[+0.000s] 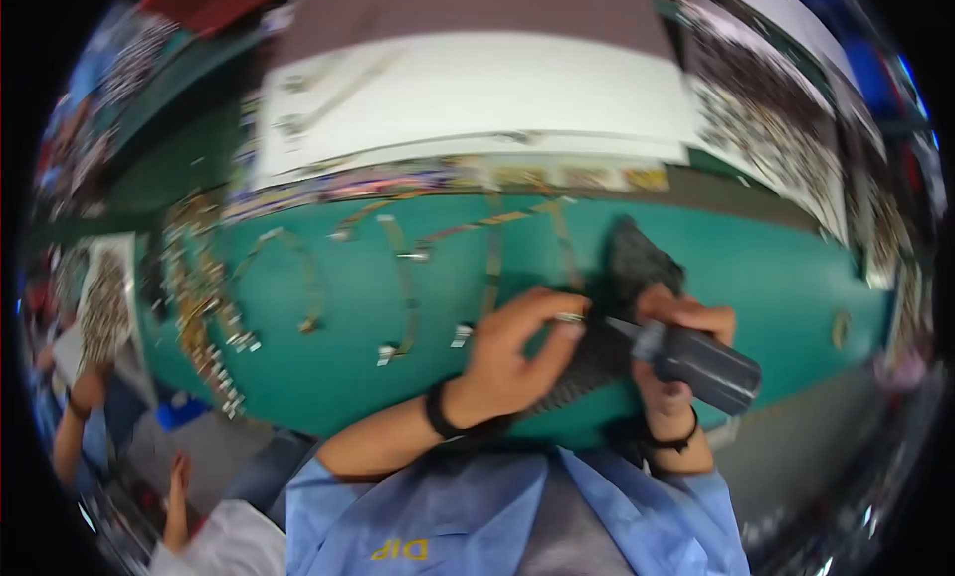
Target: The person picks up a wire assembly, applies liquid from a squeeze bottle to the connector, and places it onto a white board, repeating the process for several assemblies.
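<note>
My left hand [519, 355] reaches in from the lower left, with thumb and forefinger pinched on a small metallic piece [569, 318]. My right hand [686, 322] is closed around a dark grey cylinder [708, 370] that narrows to a pale, pointed tip. That tip points left, close to the pinched piece; blur hides whether they touch. Beneath both hands lies a black ridged strip [582, 372]. Just beyond my right hand sits a crumpled black cloth-like thing [639, 256].
On the green table [786, 278] lie several thin bands with metal ends, one a curved band [408, 288]. Left of them is a pile of gold and silver links [204, 302]. A white board [477, 94] stands at the back. Another person's hand [88, 387] shows far left.
</note>
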Demonstrator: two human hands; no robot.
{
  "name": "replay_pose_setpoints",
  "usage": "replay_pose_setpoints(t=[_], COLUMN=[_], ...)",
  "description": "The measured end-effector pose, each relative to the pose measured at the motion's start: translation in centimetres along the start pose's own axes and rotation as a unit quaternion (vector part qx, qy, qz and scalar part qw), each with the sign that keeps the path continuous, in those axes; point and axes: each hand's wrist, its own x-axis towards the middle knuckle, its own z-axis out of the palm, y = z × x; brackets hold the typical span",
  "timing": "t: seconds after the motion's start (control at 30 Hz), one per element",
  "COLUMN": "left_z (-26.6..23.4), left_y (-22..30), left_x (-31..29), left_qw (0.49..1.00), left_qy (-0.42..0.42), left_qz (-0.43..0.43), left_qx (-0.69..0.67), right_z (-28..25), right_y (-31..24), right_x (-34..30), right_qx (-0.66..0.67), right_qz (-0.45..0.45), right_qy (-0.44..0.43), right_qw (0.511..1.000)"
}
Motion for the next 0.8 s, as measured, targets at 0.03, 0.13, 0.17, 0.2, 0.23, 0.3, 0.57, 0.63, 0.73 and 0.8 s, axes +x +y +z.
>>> replay_pose_setpoints(t=[0.03, 0.13, 0.17, 0.2, 0.23, 0.3, 0.57, 0.63, 0.73, 0.8], left_z=[0.1, 0.8, 1.0, 1.2, 1.4, 1.4, 1.4, 1.3, 1.2, 1.1], left_y=[0.0, -0.5, -0.6, -0.5, -0.5, -0.5, -0.7, -0.7, -0.8, -0.8], left_x=[0.2, 0.5, 0.6, 0.6, 0.6, 0.6, 0.4, 0.5, 0.6, 0.6], left_qw=[1.0, 0.999, 0.998, 0.999, 0.999, 0.999, 0.999, 0.998, 0.998, 0.998], left_qy=[-0.002, -0.004, -0.012, -0.018, -0.023, -0.029, -0.017, -0.013, -0.013, -0.017], left_qz=[-0.005, 0.004, 0.0, 0.0, 0.0, -0.003, 0.011, 0.025, 0.031, 0.031], left_qx=[-0.006, -0.047, -0.054, -0.048, -0.041, -0.035, -0.047, -0.05, -0.051, -0.05], right_z=[-0.5, -1.5, -1.5, -1.6, -1.8, -2.1, -2.0, -1.9, -1.8, -1.8], right_y=[0.3, 0.1, 0.0, -0.2, -0.1, 0.2, 0.7, 0.8, 0.9, 0.9], right_x=[0.3, 0.4, 0.6, 0.7, 0.8, 1.0, 0.8, 0.8, 0.8, 0.8], right_qx=[0.004, -0.023, -0.038, -0.05, -0.053, -0.043, -0.048, -0.051, -0.048, -0.044], right_qz=[-0.024, -0.045, -0.048, -0.05, -0.047, -0.073, -0.09, -0.087, -0.084, -0.084], right_qy=[-0.015, -0.034, -0.046, -0.06, -0.056, -0.089, -0.107, -0.109, -0.109, -0.108], right_qw=[1.0, 0.998, 0.997, 0.996, 0.996, 0.992, 0.989, 0.989, 0.989, 0.99])
